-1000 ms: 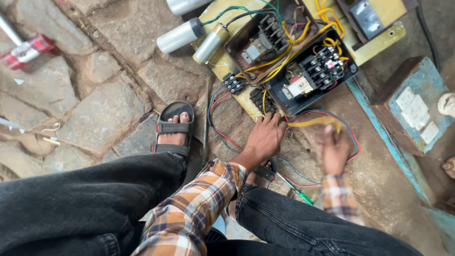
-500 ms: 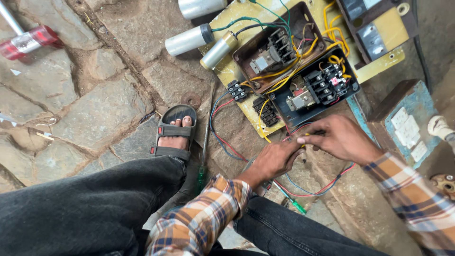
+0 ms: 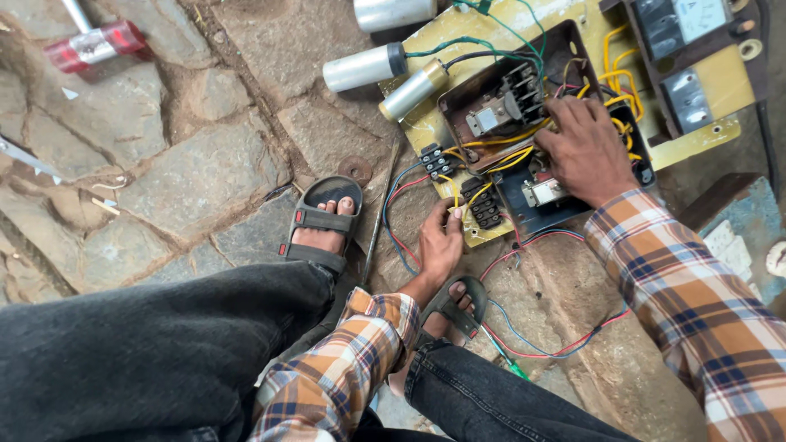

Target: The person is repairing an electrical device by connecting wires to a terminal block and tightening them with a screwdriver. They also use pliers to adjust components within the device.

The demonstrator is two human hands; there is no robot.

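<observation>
Nearest me, the left hand [image 3: 440,245] presses flat, fingers spread and holding nothing, on the near edge of the yellow metal panel [image 3: 458,37] lying on the stone floor [image 3: 188,172], beside a small black terminal block [image 3: 485,205]. Farther up the panel, the right hand [image 3: 585,151] rests over the black contactor [image 3: 544,192], fingertips among yellow wires [image 3: 499,141]; whether they pinch one I cannot tell. It looks like wiring work; tracing the right lead seems next.

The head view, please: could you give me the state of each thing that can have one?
Yellow panel: lying flat on the stone ground, wiring exposed.
Left hand: resting on the panel's lower edge by a black terminal block.
Right hand: on the yellow wires.
Capacitors: lying on their sides.
</observation>
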